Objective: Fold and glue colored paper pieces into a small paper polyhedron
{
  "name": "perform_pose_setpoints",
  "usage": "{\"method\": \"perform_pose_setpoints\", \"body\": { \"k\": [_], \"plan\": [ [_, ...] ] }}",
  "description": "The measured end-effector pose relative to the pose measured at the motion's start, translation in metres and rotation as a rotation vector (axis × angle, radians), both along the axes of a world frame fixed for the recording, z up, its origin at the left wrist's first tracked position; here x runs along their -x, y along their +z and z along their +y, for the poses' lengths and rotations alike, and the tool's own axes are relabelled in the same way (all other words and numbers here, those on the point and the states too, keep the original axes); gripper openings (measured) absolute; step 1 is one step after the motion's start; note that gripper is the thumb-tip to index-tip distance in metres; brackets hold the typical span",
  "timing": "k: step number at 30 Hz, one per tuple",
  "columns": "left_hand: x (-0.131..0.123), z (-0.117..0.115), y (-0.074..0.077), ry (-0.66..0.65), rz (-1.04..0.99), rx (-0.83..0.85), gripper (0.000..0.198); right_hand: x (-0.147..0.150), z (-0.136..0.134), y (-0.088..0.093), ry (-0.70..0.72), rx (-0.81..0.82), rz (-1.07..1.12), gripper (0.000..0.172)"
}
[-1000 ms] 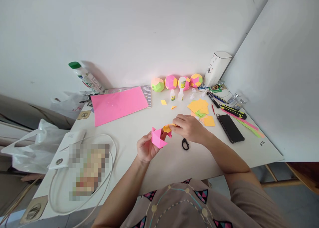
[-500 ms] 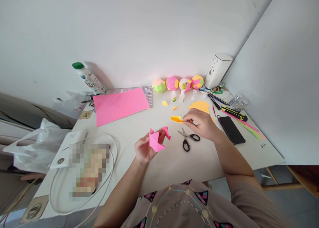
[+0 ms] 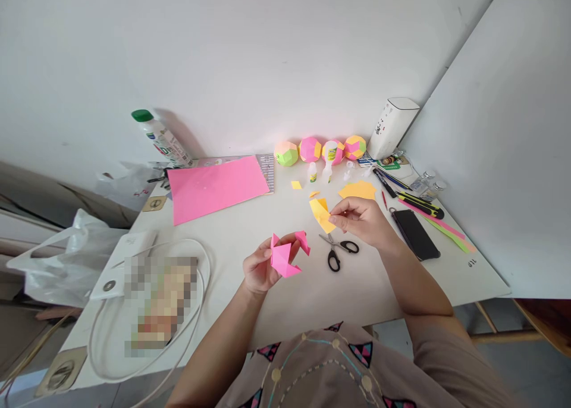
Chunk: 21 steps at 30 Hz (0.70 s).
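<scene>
My left hand (image 3: pixel 261 268) is closed round a folded pink paper shape (image 3: pixel 283 259) with several pointed corners and an open side. In my right hand (image 3: pixel 359 217) a folded yellow-orange paper piece (image 3: pixel 322 215) is pinched by one edge between thumb and fingertips, raised over the table. Below it lie black-handled scissors (image 3: pixel 334 250), blades apart and pointing away from me. A small yellow paper diamond (image 3: pixel 296 185) and a little folded yellow scrap (image 3: pixel 314 194) rest behind the pinched piece. Beside them is a larger orange sheet (image 3: pixel 359 189), partly hidden by my right hand.
Several many-sided paper balls (image 3: pixel 309 150) line the wall, with small glue bottles (image 3: pixel 313 173) before them. A pink sheet (image 3: pixel 218 188) lies left. On the right are a black phone (image 3: pixel 416 234), a cutter (image 3: pixel 419 204) and pens. A white cable (image 3: pixel 205 277) loops at left.
My right hand has turned the yellow-orange piece, so its broad face now shows and it hangs lower. My left hand and the pink shape have shifted slightly right.
</scene>
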<state>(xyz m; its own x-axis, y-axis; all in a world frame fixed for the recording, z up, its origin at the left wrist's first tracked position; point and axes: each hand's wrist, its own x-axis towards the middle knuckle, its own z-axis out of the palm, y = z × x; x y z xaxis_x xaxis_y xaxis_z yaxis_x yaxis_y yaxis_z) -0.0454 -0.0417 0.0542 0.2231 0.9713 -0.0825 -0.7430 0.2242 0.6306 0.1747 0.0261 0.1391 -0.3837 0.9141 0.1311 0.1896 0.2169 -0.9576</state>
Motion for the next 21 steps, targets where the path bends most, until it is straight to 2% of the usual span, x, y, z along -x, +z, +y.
{"method": "perform_pose_setpoints", "body": {
  "k": [3,7,13,17,21],
  "plan": [
    [-0.001,0.0,0.001,-0.014,0.019,-0.005,0.026,0.0,0.001,-0.003,-0.002,0.042,0.004,0.02],
    [-0.002,0.0,0.002,-0.03,0.02,0.0,0.024,0.0,0.004,-0.004,0.1,0.116,0.089,0.02],
    [-0.003,0.001,0.002,-0.005,0.015,0.003,0.026,0.0,0.015,-0.008,0.359,0.51,0.394,0.031],
    [-0.002,0.001,0.002,-0.002,0.017,0.015,0.025,0.001,0.02,-0.015,0.377,0.598,0.507,0.031],
    [-0.001,0.002,0.0,-0.012,0.016,0.001,0.026,0.001,0.029,-0.02,0.341,0.582,0.5,0.025]
  ]
}}
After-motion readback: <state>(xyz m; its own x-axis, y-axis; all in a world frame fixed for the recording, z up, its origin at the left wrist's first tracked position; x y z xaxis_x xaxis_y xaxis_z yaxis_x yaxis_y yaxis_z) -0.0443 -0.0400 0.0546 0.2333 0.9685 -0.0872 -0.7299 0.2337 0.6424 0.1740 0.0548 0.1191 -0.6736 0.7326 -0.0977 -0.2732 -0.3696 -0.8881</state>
